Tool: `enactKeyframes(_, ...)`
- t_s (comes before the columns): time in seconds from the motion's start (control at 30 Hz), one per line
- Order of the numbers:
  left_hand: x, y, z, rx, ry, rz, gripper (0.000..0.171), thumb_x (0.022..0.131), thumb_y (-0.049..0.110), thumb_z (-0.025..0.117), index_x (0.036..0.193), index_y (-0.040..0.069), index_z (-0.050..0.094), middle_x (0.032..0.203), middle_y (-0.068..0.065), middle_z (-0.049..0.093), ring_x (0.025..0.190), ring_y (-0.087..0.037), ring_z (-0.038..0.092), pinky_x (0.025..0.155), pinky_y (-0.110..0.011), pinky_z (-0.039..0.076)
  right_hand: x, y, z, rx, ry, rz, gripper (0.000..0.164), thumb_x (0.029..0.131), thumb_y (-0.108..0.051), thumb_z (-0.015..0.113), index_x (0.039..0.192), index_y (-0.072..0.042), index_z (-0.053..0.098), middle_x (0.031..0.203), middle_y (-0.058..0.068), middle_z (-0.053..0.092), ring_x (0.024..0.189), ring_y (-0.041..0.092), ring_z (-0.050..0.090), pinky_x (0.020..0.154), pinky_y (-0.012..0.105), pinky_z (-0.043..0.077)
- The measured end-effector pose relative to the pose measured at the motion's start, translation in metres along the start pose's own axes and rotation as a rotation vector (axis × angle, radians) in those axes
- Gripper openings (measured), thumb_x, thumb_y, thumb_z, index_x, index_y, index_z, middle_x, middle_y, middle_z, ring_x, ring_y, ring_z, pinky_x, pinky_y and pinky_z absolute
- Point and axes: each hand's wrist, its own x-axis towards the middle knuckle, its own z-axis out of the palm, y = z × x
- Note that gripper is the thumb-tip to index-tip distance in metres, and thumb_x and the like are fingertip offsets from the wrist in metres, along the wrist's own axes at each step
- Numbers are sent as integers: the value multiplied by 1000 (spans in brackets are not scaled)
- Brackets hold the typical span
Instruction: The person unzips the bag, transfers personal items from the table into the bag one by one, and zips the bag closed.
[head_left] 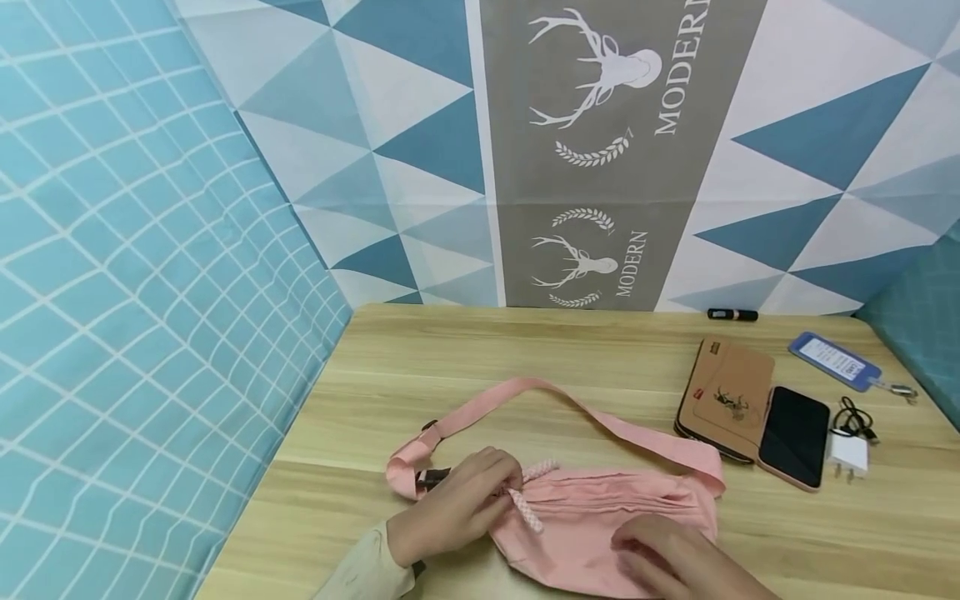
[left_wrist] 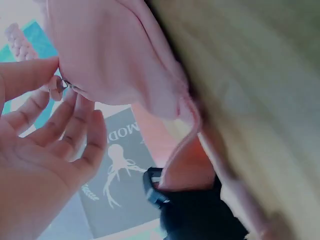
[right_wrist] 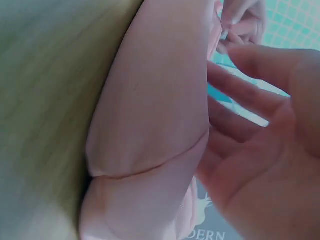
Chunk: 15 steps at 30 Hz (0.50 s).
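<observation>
A pink waist bag lies at the near edge of the wooden table, its strap looping out behind it. At the bag's left end my left hand pinches the zipper pull between thumb and forefinger; the other fingers are spread in the left wrist view. A pale braided cord hangs by those fingers. My right hand rests on the bag's right part, fingers relaxed along its upper side in the right wrist view. Close to the left hand sits a black buckle.
Right of the bag lie a brown wallet, a dark-screened phone, a white charger plug with a coiled black cable, and a blue card holder. A small black tube lies at the table's back edge, before the patterned wall.
</observation>
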Motion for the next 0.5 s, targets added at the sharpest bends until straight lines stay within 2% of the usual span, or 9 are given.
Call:
enactKeyframes(0.1,5,1,-5,1,-2,35,23,86,2,62,101,18,55,99,10,55,94,-4,49,86,-21,42,6,-12,-8,-34,8,57,19,103,-33,54,115,-25,66,109,-17,63,95,-2,57,77,27,54)
enactKeyframes(0.17,5,2,-10,6,-37,51,23,83,4,63,99,20,57,98,12,56,94,-3,50,86,-20,41,12,-20,-13,-84,22,65,20,103,-33,54,118,-26,66,111,-17,63,99,0,59,81,28,54)
enactKeyframes(0.23,4,2,-16,-16,-89,61,18,84,10,65,98,20,61,100,13,59,97,-1,52,88,-19,42,19,-26,-15,-191,79,5,19,103,-28,56,118,-25,66,112,-17,64,102,2,61,82,31,55)
enactKeyframes(0.33,2,1,-25,-83,-148,59,3,93,24,66,94,21,67,105,11,65,102,-1,56,91,-20,44,34,-32,-17,-309,138,-97,16,100,-21,60,115,-23,68,108,-17,65,99,2,62,80,31,55)
enactKeyframes(0.4,3,0,-27,-144,-145,20,10,97,28,65,93,20,70,105,9,67,104,-2,58,92,-21,46,47,-35,-17,-353,177,-161,15,99,-19,63,111,-22,69,104,-17,65,95,0,62,78,29,55)
enactKeyframes(0.5,5,-4,-26,-92,-82,-62,14,100,28,61,92,20,69,99,10,66,101,-4,59,90,-25,48,67,-39,-17,-373,199,-246,13,96,-16,67,108,-20,70,99,-13,65,89,-1,60,75,25,53)
